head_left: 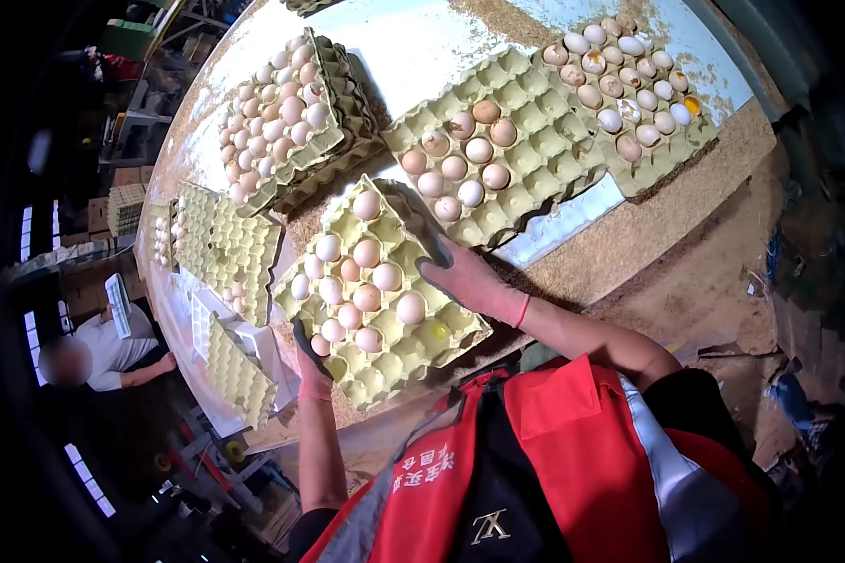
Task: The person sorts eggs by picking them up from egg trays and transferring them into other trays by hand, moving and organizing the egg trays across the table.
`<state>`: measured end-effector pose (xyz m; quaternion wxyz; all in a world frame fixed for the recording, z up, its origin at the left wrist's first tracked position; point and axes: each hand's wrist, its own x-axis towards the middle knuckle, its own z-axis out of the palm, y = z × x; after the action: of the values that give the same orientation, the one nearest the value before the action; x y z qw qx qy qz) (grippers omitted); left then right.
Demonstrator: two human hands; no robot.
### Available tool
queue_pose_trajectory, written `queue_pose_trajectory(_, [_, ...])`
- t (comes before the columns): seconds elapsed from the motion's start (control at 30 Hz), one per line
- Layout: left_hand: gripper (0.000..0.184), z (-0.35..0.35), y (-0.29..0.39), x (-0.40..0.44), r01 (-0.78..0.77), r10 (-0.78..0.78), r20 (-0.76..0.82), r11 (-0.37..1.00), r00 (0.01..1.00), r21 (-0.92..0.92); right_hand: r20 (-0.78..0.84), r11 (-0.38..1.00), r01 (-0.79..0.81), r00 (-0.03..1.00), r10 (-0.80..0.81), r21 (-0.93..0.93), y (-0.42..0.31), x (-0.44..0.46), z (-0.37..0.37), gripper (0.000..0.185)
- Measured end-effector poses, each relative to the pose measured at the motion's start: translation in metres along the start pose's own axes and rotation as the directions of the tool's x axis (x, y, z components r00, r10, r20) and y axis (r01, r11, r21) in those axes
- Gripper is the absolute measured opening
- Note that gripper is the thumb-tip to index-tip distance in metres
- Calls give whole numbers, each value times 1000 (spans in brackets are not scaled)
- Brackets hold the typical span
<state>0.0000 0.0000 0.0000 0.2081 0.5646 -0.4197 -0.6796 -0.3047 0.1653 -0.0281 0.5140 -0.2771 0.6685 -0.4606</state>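
A pale pulp egg tray [396, 349] is held between my two gloved hands, with several pink and white eggs [367, 298] in its cups. My left hand [312, 368] is closed on the tray's left edge, while my right hand [474, 281] grips the upper right edge, fingers partly hidden. One cup near the right corner holds a yellow wet spot [438, 330]. Just beyond my right hand lies a partly filled egg tray [546, 155]. Stacked trays [333, 141] full of eggs stand at the upper left of the held tray.
At the upper right, another tray [690, 148] carries several cracked eggs, some with yolk showing. More trays [221, 239] and a tilted tray [239, 371] lie on the left side of the table [643, 239]. A person [127, 352] in white is past the table's left edge.
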Motion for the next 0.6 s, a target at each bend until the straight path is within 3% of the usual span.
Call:
queue_pose_trajectory(0.07, [61,-10,-6,10,-14,14,-12,1000,1000,15,-1,984,-7,1000,7,-179,-13,0,-8,53])
queue_pose_trajectory(0.17, [57,-26,-14,2,-37,64,-72,945,995,324,-44,853,40,996,-74,-521,-26,-26,-9,52])
queue_pose_trajectory(0.23, [60,-3,11,-17,-44,51,-77,994,996,98,-72,765,93,981,-180,-638,-37,-34,-8,59])
queue_pose_trajectory(0.27, [63,-5,5,-19,-73,73,-18,997,997,-1,-96,736,135,960,-262,-663,-40,-35,-13,61])
queue_pose_trajectory(0.3, [66,-8,-7,-10,-149,153,-114,988,982,45,-115,708,185,929,-353,-682,-44,-32,-16,63])
queue_pose_trajectory(0.33, [67,3,-10,-17,-133,139,-112,990,984,55,-146,723,277,874,-463,-633,-38,-22,-13,63])
queue_pose_trajectory(0.43, [67,16,1,-30,-41,42,8,996,999,-84,-70,870,310,929,-362,-384,-22,-3,7,59])
queue_pose_trajectory(0.47, [66,16,5,-27,0,12,80,988,997,-154,-83,856,369,902,-424,-363,-11,2,5,59])
queue_pose_trajectory(0.5, [65,12,1,-22,15,-4,59,982,998,-188,-69,863,364,909,-411,-351,-16,0,4,60])
queue_pose_trajectory(0.57, [62,-22,-38,0,-28,17,-107,994,994,-104,-86,798,274,923,-375,-537,-17,-1,6,60])
queue_pose_trajectory(0.6, [60,-25,-42,2,-94,90,-181,995,979,-18,-98,800,293,912,-399,-524,-32,0,1,58])
